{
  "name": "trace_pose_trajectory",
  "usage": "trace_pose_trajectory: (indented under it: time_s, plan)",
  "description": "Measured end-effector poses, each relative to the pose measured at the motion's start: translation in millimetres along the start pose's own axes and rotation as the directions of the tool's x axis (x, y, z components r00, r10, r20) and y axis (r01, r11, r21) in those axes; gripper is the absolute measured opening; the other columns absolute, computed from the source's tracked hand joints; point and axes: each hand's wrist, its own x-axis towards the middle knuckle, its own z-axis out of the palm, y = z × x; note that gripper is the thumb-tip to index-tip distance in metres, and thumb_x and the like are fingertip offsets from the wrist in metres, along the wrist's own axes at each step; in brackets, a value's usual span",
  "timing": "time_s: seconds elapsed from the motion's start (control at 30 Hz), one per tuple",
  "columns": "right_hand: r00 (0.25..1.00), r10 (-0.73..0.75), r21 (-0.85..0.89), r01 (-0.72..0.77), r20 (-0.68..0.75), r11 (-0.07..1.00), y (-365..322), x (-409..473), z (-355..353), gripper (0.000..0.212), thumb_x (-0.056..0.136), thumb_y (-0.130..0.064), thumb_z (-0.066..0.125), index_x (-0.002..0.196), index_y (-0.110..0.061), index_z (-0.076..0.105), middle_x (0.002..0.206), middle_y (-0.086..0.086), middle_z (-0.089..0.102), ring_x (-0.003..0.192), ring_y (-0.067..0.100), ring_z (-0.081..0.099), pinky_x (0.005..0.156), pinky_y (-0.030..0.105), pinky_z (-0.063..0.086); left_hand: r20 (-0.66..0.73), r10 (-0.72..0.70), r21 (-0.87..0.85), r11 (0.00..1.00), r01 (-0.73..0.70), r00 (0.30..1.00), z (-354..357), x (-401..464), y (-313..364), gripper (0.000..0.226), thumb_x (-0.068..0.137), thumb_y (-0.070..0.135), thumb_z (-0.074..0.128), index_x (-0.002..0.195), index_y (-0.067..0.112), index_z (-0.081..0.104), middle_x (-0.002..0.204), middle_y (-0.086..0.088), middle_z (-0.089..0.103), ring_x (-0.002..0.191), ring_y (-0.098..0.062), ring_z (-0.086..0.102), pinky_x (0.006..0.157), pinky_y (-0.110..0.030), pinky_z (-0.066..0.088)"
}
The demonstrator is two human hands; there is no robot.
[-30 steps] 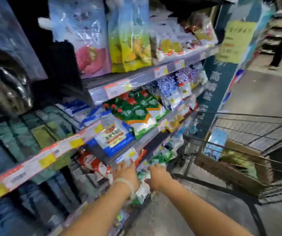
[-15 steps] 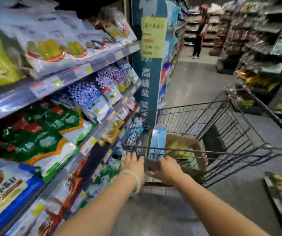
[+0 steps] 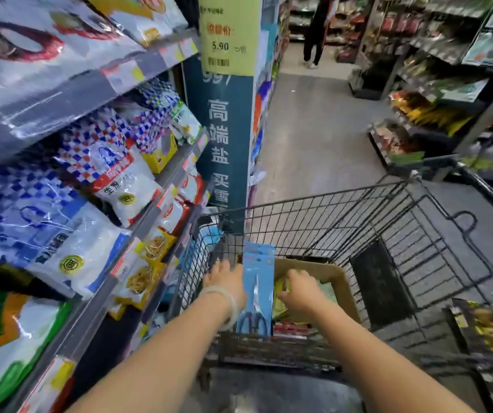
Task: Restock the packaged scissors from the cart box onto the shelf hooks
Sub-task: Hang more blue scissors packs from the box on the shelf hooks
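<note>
Left hand (image 3: 224,280) rests against the left face of the blue scissors pack (image 3: 257,289), grip not clearly closed, can't tell; right hand (image 3: 300,290) curls down into the cardboard box (image 3: 333,274) in the cart (image 3: 388,222), apparently grasping yellow-green packets, unclear. Pack stands upright in the box, long axis vertical, blades up, handles down. No hooks visible; restocking looks barely started.
</note>
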Motion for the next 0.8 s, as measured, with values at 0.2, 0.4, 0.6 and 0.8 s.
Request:
trace_pose_trajectory:
  time_s: [0.2,0.4,0.6,0.8]
  plan:
    - [0.984,0.061,0.089,-0.077,0.168,0.993,11.6,68.5,31.5,0.050,0.091,-0.028,0.051,0.134,-0.007,0.037,0.131,0.015,0.048,0.120,0.031,0.045,0.095,0.036,0.041,0.249,-0.037,-0.037,0.998,0.048,0.968,23.3,69.5,-14.4,0.066,0.093,0.034,0.050,0.148,0.019,0.018,0.156,-0.009,0.012,0.144,-0.033,0.014,0.116,-0.045,0.021]
    - [0.944,0.137,0.249,-0.216,0.300,0.944,24.3,135.1,75.5,0.023,0.088,-0.029,0.059,0.107,-0.021,0.049,0.123,0.014,0.056,0.106,0.029,0.055,0.079,0.031,0.041,0.406,-0.054,-0.131,0.985,0.116,0.912,67.7,128.4,-19.4,0.067,0.089,0.045,0.052,0.144,0.018,0.024,0.149,-0.010,0.026,0.137,-0.032,0.028,0.111,-0.045,0.031]
    - [0.904,0.253,0.528,-0.410,0.346,0.743,25.2,188.7,114.7,0.059,0.080,-0.021,0.072,0.124,-0.004,0.038,0.128,0.016,0.055,0.118,0.032,0.054,0.095,0.039,0.046,0.397,-0.134,-0.289,0.921,0.262,0.908,108.4,161.5,-26.3,0.072,0.088,0.046,0.057,0.147,0.021,0.024,0.152,-0.006,0.029,0.141,-0.026,0.026,0.114,-0.037,0.030]
    - [0.917,0.263,0.513,-0.388,0.301,0.765,34.6,203.0,136.5,0.034,0.081,-0.023,0.070,0.110,-0.008,0.060,0.111,0.012,0.068,0.099,0.028,0.065,0.068,0.023,0.051,0.402,-0.160,-0.426,0.839,0.339,0.902,119.0,172.4,-23.4,0.060,0.093,0.032,0.054,0.145,0.019,0.027,0.148,-0.001,0.037,0.134,-0.020,0.039,0.102,-0.026,0.035]
